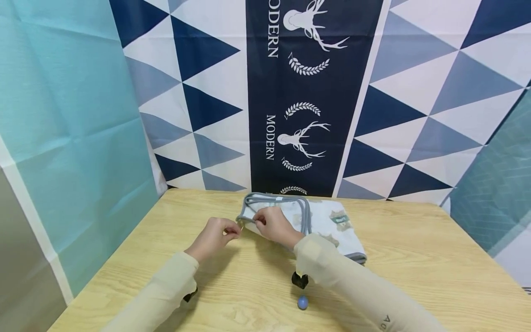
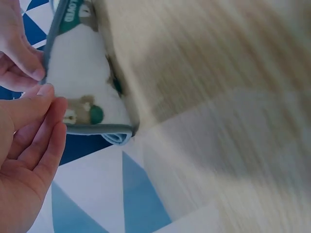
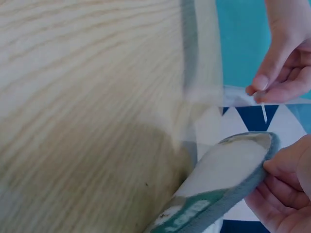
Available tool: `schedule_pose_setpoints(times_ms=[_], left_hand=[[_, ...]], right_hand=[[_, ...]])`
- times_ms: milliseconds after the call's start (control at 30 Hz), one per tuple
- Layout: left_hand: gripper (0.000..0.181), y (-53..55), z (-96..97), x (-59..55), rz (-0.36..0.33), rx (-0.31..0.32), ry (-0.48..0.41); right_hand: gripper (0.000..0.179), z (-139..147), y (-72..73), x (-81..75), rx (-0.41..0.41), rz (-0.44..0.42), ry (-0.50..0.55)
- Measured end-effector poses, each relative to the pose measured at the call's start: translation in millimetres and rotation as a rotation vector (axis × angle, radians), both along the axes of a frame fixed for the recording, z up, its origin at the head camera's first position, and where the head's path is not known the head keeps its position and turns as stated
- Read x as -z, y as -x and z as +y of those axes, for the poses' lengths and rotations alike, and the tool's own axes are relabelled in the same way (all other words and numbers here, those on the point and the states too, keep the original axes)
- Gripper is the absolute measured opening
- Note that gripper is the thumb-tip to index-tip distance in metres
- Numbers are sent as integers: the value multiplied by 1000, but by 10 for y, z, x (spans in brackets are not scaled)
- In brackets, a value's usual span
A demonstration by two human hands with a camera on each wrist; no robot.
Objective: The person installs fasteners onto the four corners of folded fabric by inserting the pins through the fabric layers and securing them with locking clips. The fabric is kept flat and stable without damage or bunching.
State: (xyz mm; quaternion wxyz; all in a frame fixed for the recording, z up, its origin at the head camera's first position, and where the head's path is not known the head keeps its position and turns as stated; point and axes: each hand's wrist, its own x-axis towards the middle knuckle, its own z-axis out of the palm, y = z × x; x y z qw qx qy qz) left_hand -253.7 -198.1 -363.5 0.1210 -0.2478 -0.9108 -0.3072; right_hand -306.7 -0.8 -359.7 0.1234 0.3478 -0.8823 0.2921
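Note:
A folded white blanket [image 1: 290,214] with grey edging and a bear print lies toward the back of the table. My right hand [image 1: 274,225] pinches its edging near the left corner; in the right wrist view the fingers [image 3: 279,170] grip the grey border. Just left of that corner is my left hand [image 1: 215,236], thumb and fingertips pinched together. From them a thin, pale, needle-like piece [image 3: 264,112] sticks out toward the blanket, apart from it in the right wrist view. Its exact kind is unclear. In the left wrist view my left hand [image 2: 29,141] hides it.
Between the forearms, nearer the front, a small blue ball [image 1: 303,302] rests on the wooden table [image 1: 415,258]. A patterned cloth [image 1: 215,92] hangs behind the table, and a turquoise cloth [image 1: 83,115] hangs along the left side.

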Motion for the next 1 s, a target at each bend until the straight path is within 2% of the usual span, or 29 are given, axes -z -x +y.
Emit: schedule_pose_setpoints(times_ms=[133, 400, 567, 733, 867, 1000], left_hand=[[4, 107, 30, -2, -19, -5, -8], [5, 245, 60, 38, -86, -44, -67], [4, 292, 88, 56, -84, -37, -91], [3, 314, 113, 88, -87, -58, -132], [3, 319, 150, 109, -89, -101, -192], [23, 333, 194, 139, -31, -177, -207]], right_hand=[[14, 17, 19, -44, 39, -16, 29], [15, 34, 28, -71, 48, -38, 29], [16, 67, 12, -100, 14, -22, 45], [15, 74, 3, -107, -10, -23, 53], [14, 60, 25, -91, 15, -40, 36], [13, 50, 24, -90, 33, -43, 20]])
